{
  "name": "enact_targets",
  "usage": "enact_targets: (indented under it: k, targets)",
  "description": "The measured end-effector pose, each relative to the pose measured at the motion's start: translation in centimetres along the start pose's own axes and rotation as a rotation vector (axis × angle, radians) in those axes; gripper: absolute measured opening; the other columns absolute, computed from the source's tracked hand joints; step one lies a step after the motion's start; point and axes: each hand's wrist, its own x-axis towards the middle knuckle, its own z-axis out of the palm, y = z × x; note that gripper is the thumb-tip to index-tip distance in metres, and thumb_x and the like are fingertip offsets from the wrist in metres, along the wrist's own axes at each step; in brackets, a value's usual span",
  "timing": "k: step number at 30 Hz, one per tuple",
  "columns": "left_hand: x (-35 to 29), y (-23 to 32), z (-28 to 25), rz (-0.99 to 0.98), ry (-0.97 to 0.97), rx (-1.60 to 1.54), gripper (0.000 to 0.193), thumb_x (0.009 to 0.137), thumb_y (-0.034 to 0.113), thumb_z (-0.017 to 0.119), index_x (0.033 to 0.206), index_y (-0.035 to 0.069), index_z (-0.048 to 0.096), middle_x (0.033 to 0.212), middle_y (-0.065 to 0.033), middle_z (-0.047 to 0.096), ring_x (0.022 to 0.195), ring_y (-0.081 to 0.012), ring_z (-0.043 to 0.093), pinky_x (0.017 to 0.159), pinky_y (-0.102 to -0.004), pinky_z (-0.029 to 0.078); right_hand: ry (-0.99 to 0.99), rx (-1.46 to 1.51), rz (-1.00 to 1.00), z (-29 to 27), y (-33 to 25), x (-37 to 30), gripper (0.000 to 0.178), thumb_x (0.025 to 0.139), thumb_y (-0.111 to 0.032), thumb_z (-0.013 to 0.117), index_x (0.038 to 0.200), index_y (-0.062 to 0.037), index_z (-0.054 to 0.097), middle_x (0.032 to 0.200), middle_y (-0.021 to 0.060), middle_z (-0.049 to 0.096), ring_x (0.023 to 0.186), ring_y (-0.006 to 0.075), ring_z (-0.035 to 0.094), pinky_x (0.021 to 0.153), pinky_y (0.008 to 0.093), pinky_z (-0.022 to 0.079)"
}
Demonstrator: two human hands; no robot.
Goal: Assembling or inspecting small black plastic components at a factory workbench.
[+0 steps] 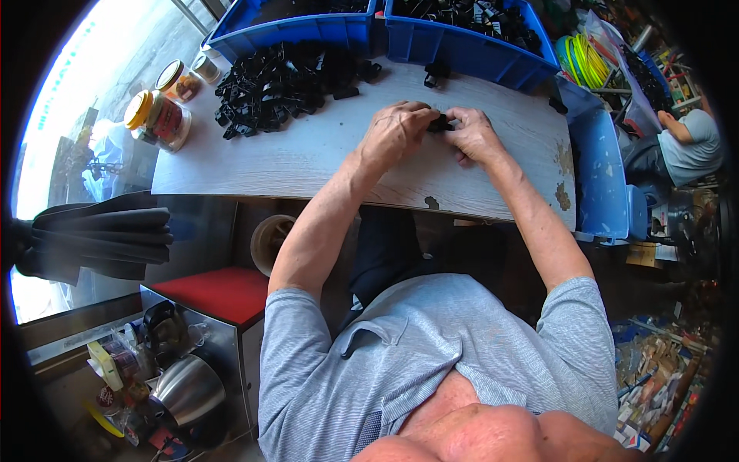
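Above the pale wooden table (323, 165), my left hand (399, 129) and my right hand (472, 132) meet at a small black plastic part (440, 123). The fingers of both hands are closed on it from either side, hiding much of its shape. A large heap of similar black parts (281, 85) lies on the table to the left of my hands. One loose black part (436, 74) sits just beyond them, near the bins.
Two blue bins (469, 50) with black parts stand along the table's far edge. Jars with lids (165, 123) are at the left corner. A light-blue tub (603, 173) adjoins the right edge. Another person (689, 146) sits at far right.
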Motion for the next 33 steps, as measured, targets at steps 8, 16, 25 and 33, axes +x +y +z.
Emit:
enact_targets:
  k: [8,16,25,33]
  targets:
    - [-0.8,-0.2,0.9,0.007,0.014,-0.054,0.028,0.089,-0.001,0.066,0.116,0.007,0.071,0.11,-0.0119,0.072,0.098,-0.0342,0.07,0.081,-0.0407,0.058,-0.048,-0.024,0.005,-0.4,-0.9,-0.4,0.035,0.081,-0.012,0.076,0.115,-0.0075,0.071,0.068,0.0038,0.065,0.05,0.012,0.059,0.043,0.03,0.052]
    - [-1.2,0.2,0.8,0.073,-0.055,0.004,0.049,0.085,-0.001,0.067,0.132,0.012,0.067,0.121,-0.011,0.071,0.11,-0.0332,0.068,0.095,-0.042,0.055,-0.057,-0.021,-0.006,-0.3,-0.5,-0.2,0.033,0.081,-0.01,0.072,0.113,-0.0079,0.072,0.068,0.0033,0.065,0.049,0.0123,0.058,0.043,0.0301,0.052]
    - [-2.0,1.5,0.8,0.062,-0.017,0.193,0.047,0.086,0.002,0.066,0.132,0.01,0.065,0.128,-0.0103,0.067,0.122,-0.0313,0.061,0.101,-0.0429,0.051,-0.018,0.009,-0.038,0.1,-0.2,-0.2,0.029,0.083,-0.016,0.078,0.11,-0.009,0.07,0.06,-0.0023,0.052,0.044,0.0096,0.049,0.039,0.0282,0.042]
    - [-2.2,-3.1,-3.9,-0.366,0.264,0.636,0.036,0.086,0.007,0.065,0.122,0.009,0.068,0.115,-0.0091,0.069,0.103,-0.0335,0.064,0.085,-0.0431,0.055,-0.009,0.275,0.022,-1.3,0.5,-1.1,0.046,0.082,-0.021,0.081,0.119,0.0018,0.063,0.059,-0.0001,0.055,0.045,0.0113,0.057,0.041,0.028,0.051]
